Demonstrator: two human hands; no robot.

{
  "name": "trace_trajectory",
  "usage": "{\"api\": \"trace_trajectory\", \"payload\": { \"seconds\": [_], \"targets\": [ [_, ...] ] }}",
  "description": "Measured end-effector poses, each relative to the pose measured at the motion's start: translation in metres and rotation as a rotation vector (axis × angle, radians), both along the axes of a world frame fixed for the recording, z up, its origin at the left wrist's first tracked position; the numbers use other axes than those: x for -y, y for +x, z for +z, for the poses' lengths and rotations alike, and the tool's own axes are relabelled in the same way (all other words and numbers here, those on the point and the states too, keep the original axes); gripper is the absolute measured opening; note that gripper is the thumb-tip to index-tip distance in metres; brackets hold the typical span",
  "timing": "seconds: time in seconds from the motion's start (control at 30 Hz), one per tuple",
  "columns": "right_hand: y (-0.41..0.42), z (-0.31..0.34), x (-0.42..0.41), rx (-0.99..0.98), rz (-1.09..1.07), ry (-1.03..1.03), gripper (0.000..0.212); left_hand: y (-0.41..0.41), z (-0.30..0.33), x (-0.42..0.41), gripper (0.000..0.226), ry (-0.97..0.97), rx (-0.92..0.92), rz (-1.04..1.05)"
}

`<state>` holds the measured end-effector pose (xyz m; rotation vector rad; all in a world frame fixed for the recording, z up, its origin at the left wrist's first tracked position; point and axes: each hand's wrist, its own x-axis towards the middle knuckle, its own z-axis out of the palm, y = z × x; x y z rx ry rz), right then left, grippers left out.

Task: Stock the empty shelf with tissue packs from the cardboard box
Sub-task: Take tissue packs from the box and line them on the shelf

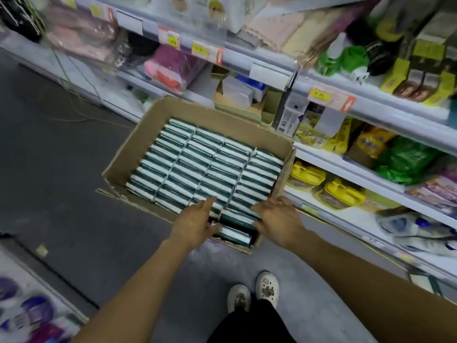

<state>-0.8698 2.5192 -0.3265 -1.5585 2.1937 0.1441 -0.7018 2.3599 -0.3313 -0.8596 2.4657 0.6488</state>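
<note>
Cardboard box (pixel 138 154) sits open on the grey floor (pixel 61 157), directly ahead of both hands, its right wall just beside the lower store shelves (pixel 385 120). Teal-and-white tissue packs (pixel 197 167) stand on edge inside, four tight columns running away from the hands; the box looks nearly full.

Left hand (pixel 195 225): reaches over the near edge of the box, palm down, fingers (pixel 209 203) extended and lying on the pack tops just beyond it. Thumb side sits at a dark gap in the near rows. Hand is flat and unclenched, nothing gripped.

Between the two hands: a few packs (pixel 236 219) at the near edge, with one pack (pixel 232 235) lying lower and tilted in the gap, closest to the wrists. Left thumb appears to touch it; blur makes contact uncertain.

Right hand (pixel 279 219): also palm down, fingers (pixel 259 207) spread and pointing inward toward the left hand, resting on or against the packs at the near right corner. Loose, not closed round any pack.

Right of the right hand: shelf tiers with yellow-lidded packets (pixel 343 194) nearest, green bags (pixel 405 162) beyond, yellow price tags (pixel 319 95) on the rails above.

Below the hands: two white shoes (pixel 252 293) on the floor.
</note>
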Motion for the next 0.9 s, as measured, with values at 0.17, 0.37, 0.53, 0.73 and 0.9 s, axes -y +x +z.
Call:
{"api": "trace_trajectory", "payload": {
  "seconds": [0.17, 0.37, 0.53, 0.73, 0.9],
  "targets": [
    [0.006, -0.037, 0.012, -0.065, 0.098, 0.078, 0.046, 0.002, -0.034, 0.005, 0.051, 0.117, 0.077, 0.068],
    [0.004, -0.049, 0.022, -0.148, 0.061, 0.156, 0.036, -0.008, -0.048, 0.014, 0.045, 0.16, 0.076, 0.022],
    [-0.007, -0.041, 0.025, -0.176, -0.063, 0.027, 0.034, -0.022, -0.056, 0.013, 0.037, 0.195, 0.114, -0.071],
    [-0.019, -0.011, 0.006, -0.153, -0.251, -0.202, 0.033, -0.027, -0.035, 0.006, 0.028, 0.107, 0.013, -0.007],
    [-0.033, 0.033, -0.028, -0.033, -0.518, -0.333, 0.039, -0.031, 0.015, 0.009, 0.021, 0.136, -0.177, 0.237]
  ]
}}
